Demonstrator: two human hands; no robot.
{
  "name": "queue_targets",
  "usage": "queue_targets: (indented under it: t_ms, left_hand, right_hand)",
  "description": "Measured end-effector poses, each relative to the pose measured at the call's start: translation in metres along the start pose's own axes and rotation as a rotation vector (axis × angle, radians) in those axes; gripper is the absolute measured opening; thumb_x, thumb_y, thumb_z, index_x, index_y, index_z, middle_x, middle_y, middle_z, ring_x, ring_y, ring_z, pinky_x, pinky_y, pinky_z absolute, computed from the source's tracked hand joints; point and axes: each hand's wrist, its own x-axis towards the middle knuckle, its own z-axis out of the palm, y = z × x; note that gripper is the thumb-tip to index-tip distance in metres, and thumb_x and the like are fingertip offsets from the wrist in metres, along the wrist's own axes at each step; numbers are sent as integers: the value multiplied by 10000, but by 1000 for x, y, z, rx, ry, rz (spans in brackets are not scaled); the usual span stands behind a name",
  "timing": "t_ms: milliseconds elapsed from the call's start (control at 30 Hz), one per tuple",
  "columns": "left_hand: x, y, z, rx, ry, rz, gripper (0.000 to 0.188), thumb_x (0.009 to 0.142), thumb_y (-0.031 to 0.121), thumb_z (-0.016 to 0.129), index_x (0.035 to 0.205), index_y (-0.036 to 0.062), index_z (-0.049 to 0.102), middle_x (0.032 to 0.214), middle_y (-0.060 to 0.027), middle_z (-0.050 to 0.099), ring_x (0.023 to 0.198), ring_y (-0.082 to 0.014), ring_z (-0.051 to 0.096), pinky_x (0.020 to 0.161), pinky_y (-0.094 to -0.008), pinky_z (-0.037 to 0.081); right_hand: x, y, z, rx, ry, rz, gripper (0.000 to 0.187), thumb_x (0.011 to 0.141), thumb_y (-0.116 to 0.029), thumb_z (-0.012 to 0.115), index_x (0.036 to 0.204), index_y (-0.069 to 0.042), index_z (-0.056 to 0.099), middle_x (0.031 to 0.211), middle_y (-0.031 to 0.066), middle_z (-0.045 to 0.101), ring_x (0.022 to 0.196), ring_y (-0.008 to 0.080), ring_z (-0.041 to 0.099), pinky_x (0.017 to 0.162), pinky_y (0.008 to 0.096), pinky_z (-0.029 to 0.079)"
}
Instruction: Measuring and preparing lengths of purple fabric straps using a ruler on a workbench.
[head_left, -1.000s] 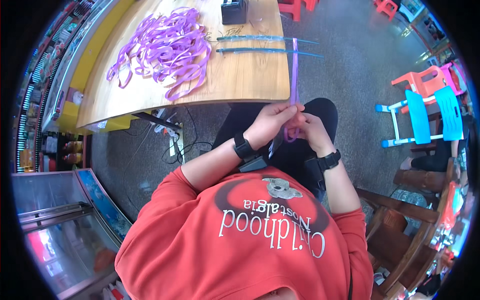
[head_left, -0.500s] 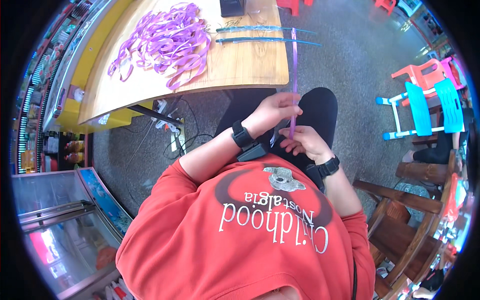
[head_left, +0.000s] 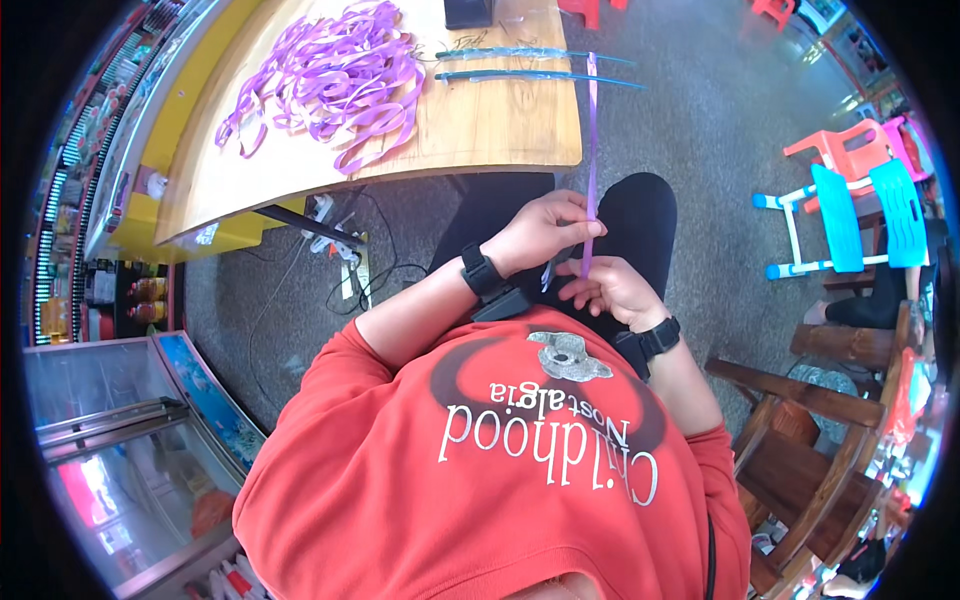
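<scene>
A narrow purple ribbon (head_left: 593,140) runs taut from two thin blue-green rods (head_left: 540,75) down to my hands above my lap. The rods jut past the right edge of the wooden table, and the ribbon's far end is at the upper one. My left hand (head_left: 548,232) pinches the ribbon between thumb and fingers. Just below it, my right hand (head_left: 615,288) has its fingertips closed at the ribbon's lower part, other fingers curled loosely. A small pale piece hangs by my left palm; what it is I cannot make out.
On the table (head_left: 490,135) lies a tangled heap of purple ribbon (head_left: 330,85), with a black object (head_left: 468,12) at the far edge. Cables and a power strip (head_left: 355,280) are below. Blue-and-white folding stool (head_left: 838,218), red plastic stool (head_left: 850,155) and wooden chair (head_left: 810,450) stand right.
My left hand has slid slightly down the ribbon, nearer my right hand, and its fingers have closed more tightly. My right hand has barely moved.
</scene>
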Motion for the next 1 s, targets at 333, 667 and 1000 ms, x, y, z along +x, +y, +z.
queue_targets:
  t_ms: [333,667,1000]
  left_hand:
    - [8,18,0,123,223,101,195,936,213,693,1030,62,771,1279,-118,642,1154,-217,609,991,-327,457]
    - [103,-22,0,-88,609,235,405,916,223,718,1228,0,588,998,-59,679,935,-136,621,868,-310,491]
    - [117,22,-20,284,784,229,223,963,239,659,1092,58,682,1014,-59,701,959,-172,650,925,-372,498]
  right_hand:
    - [5,-3,5,24,45,-28,340,948,-317,646,1118,-28,700,886,93,742,624,85,642,483,177,467]
    - [8,-4,3,33,25,-23,347,902,-315,717,1053,-3,707,879,85,732,632,82,635,486,188,465]
    - [12,-4,-1,34,47,-19,339,899,-280,730,1057,18,702,864,98,728,617,89,636,469,192,468]
